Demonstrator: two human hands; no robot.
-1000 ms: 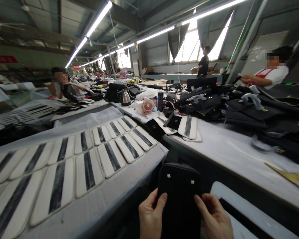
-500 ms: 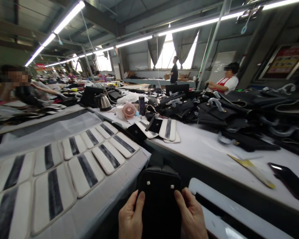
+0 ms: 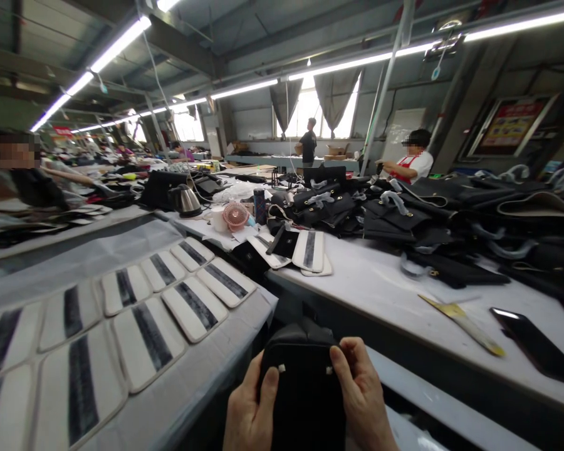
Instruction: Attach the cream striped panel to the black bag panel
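We see a black piece (image 3: 308,407) held up low in the middle of our view, with two small pale bits (image 3: 282,369) near its top. The left hand (image 3: 249,410) pinches one side and the right hand (image 3: 365,398) pinches the other, so each grip is closed around an edge. The thumbs (image 3: 269,383) lie on the front and the rest of each hand goes behind, which we think keeps the piece steady. On the left counter (image 3: 207,369), white panels (image 3: 130,354) with dark stripes lie flat in rows, maybe so no stripe rubs on another. On the right counter (image 3: 352,282) we see a long yellow thing (image 3: 460,321) and a phone (image 3: 540,346). Farther back are a pink fan (image 3: 235,216), a kettle (image 3: 185,200), a big heap of black bags (image 3: 390,222) and a person in a red apron (image 3: 416,164). Half a second ago both thumbs sat below the pale bits; now they are right by them, and the right hand has gone up near the top corner. A second ago we could not see the phone; now it shows.
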